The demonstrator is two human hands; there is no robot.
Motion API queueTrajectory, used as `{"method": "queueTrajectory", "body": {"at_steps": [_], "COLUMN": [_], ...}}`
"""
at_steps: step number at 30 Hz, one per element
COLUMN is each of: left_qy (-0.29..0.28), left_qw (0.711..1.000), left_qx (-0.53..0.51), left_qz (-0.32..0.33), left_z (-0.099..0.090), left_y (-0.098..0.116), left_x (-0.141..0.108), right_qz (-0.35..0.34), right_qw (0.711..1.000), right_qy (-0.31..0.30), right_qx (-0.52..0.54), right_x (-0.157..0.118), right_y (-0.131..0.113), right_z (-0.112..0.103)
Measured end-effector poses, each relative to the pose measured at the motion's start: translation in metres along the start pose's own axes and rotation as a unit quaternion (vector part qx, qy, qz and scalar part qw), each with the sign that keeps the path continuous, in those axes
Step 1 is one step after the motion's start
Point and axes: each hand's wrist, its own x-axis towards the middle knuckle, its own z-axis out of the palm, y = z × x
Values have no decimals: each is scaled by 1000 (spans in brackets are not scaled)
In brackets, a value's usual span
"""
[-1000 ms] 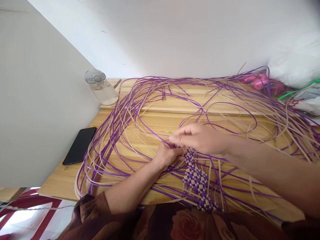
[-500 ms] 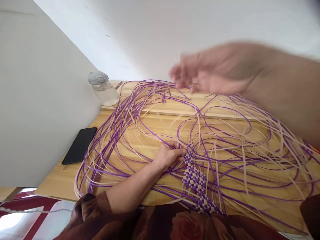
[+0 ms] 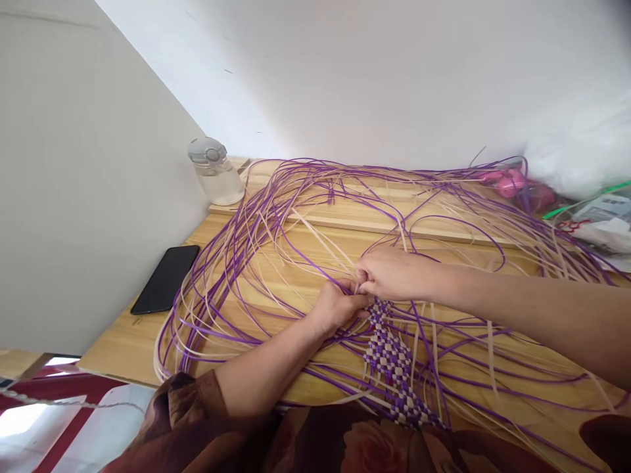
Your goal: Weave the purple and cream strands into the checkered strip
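A narrow woven piece point(image 3: 389, 358) of purple and cream strips runs from the table's front edge up to my hands. My left hand point(image 3: 340, 303) pinches its upper end, thumb on top. Right above it, my right hand point(image 3: 382, 272) is closed with its fingertips on a cream strip point(image 3: 325, 240) that stretches up and left. The two hands touch or nearly touch, and the exact crossing of strips between them is hidden. Long loose purple and cream strips point(image 3: 211, 276) fan out to both sides from the weave.
A black phone point(image 3: 165, 279) lies on the wooden table point(image 3: 113, 341) at left. Behind it stands a clear bottle with a grey lid point(image 3: 215, 172). Pink items point(image 3: 510, 182) and a white plastic bag point(image 3: 582, 154) sit at the back right. A wall rises behind.
My right hand has come down from above the far side of the table to the weave's upper end, beside my left hand. The left hand keeps its pinch there.
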Motion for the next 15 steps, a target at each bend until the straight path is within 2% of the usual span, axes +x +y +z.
{"method": "queueTrajectory", "body": {"at_steps": [5,10,13,15], "left_qy": [-1,-6,-18,-15], "left_qw": [1000,1000,1000,1000], "left_qx": [2,-10,-5,3], "left_qz": [-10,-15,-6,0], "left_z": [0,0,0,0], "left_y": [3,8,8,8], "left_x": [-2,-6,-6,-6], "right_qz": [24,55,44,32], "right_qw": [999,998,996,993], "right_qy": [-8,-21,-26,-33], "right_qx": [-21,33,70,106], "right_x": [8,12,13,17], "right_y": [1,15,9,1], "right_z": [-3,5,7,-2]}}
